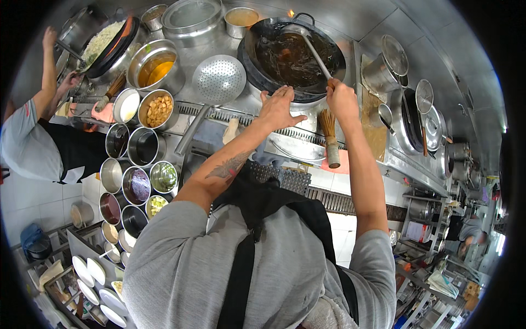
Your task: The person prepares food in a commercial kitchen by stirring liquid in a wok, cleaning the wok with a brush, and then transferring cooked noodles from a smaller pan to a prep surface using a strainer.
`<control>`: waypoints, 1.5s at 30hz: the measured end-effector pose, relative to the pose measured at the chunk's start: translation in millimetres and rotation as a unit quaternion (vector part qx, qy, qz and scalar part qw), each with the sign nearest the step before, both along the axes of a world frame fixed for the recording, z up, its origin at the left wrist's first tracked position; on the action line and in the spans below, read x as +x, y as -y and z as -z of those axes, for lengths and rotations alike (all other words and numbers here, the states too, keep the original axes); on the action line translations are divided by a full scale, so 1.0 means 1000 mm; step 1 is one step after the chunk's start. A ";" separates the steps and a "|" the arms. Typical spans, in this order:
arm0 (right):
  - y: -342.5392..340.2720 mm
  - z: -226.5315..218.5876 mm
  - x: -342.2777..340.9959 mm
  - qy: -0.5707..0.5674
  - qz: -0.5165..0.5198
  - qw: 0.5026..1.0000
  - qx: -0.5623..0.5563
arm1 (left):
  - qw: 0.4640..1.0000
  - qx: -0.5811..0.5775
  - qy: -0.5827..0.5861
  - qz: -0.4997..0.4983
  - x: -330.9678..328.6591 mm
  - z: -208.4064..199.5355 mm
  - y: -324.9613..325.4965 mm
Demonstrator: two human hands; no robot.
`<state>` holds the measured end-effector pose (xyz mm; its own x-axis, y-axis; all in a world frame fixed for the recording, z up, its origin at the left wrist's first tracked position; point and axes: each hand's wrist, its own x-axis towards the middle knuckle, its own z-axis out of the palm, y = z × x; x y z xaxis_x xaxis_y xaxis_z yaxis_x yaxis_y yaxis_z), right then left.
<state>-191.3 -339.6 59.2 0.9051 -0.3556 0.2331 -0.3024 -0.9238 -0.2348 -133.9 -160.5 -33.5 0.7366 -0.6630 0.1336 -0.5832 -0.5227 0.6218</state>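
Note:
A black wok (251, 49) with dark brown, bubbling liquid sits over the burner at the far middle. My right hand (343, 103) is closed around the handle of a metal ladle (316, 54), whose bowl dips into the far part of the wok. At the wok's near rim, my left hand (280, 109) is open with its fingers spread and holds nothing; whether it touches the rim I cannot tell. Left of the wok lies a large perforated strainer (219, 79), its handle reaching toward the near edge. A bamboo brush (329, 129) stands beside my right forearm.
Pots of orange oil (159, 71) and fried cubes (159, 111) stand left, above several ingredient containers (137, 185). A co-worker (49, 142) handles another wok (118, 52) at far left. Sieves (424, 97) and a pot (383, 74) occupy the right counter. A flame shows behind my wok.

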 end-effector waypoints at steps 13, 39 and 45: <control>0.013 0.024 -0.091 -0.030 0.000 0.999 0.015 | 1.000 0.013 0.009 -0.010 -0.002 0.007 0.006; 0.028 0.114 -0.315 0.043 0.252 0.913 0.317 | 0.982 0.065 0.175 0.009 0.031 0.016 0.047; 0.017 0.157 -0.317 -0.026 0.311 0.917 0.247 | 0.996 -0.041 0.026 0.079 0.043 0.017 0.073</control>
